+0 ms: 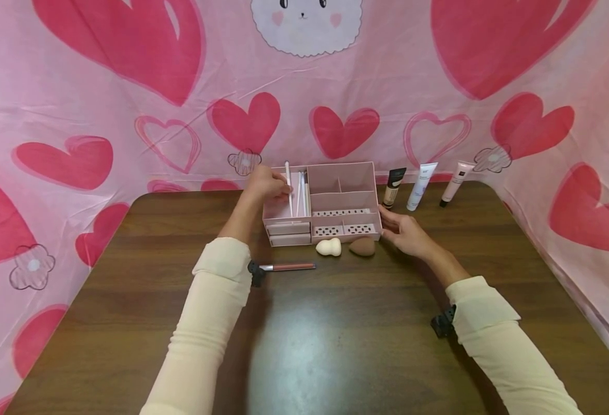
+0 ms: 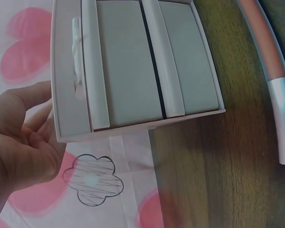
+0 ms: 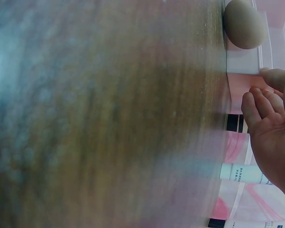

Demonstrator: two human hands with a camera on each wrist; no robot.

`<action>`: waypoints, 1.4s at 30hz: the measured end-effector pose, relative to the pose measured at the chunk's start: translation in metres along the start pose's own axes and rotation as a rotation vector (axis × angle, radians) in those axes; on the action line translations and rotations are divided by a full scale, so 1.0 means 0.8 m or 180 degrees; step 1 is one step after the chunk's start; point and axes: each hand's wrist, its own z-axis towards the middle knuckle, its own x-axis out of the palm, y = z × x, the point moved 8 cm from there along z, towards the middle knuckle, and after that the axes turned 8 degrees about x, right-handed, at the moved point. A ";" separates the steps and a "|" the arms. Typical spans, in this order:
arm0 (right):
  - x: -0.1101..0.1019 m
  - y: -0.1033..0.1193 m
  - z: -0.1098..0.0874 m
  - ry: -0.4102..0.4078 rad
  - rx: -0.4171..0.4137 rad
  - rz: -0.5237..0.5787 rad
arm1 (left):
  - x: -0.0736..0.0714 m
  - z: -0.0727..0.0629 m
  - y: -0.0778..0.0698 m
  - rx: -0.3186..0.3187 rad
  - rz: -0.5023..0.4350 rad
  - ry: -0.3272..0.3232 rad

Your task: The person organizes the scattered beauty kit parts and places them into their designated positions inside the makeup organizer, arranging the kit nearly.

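A pink makeup organizer [image 1: 342, 199] stands at the back of the brown table. My left hand [image 1: 266, 183] reaches over its left compartment, fingertips pinching a slim white stick [image 1: 288, 173], perhaps a makeup brush, that stands upright there. Several similar slim sticks [image 1: 303, 193] lean beside it. In the left wrist view that hand [image 2: 26, 133] is partly behind the organizer's side, so its fingertips are hidden. My right hand [image 1: 405, 231] touches the organizer's right side with its thumb and fingers; the right wrist view shows this hand [image 3: 273, 123] with the thumb at the corner.
A cream sponge [image 1: 329, 247] and a brown sponge [image 1: 363, 246] sit before the organizer. Nearer lies a lip gloss-like tube [image 1: 289, 267]. Right of the organizer stand a black-topped tube [image 1: 394, 187], a white tube [image 1: 421, 185] and a pink tube [image 1: 456, 183]. A heart-patterned cloth [image 1: 343, 132] hangs behind.
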 end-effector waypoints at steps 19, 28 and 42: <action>0.002 0.000 0.000 0.0029 0.0002 0.0015 | 0.013 -0.005 -0.006 -0.0012 0.0095 0.0188; 0.001 0.002 -0.001 0.0028 0.0019 -0.0002 | 0.009 -0.006 -0.008 0.0117 0.0211 0.0162; 0.000 0.001 -0.001 0.0028 0.0050 0.0005 | -0.028 -0.040 -0.006 0.1009 0.0110 -0.0809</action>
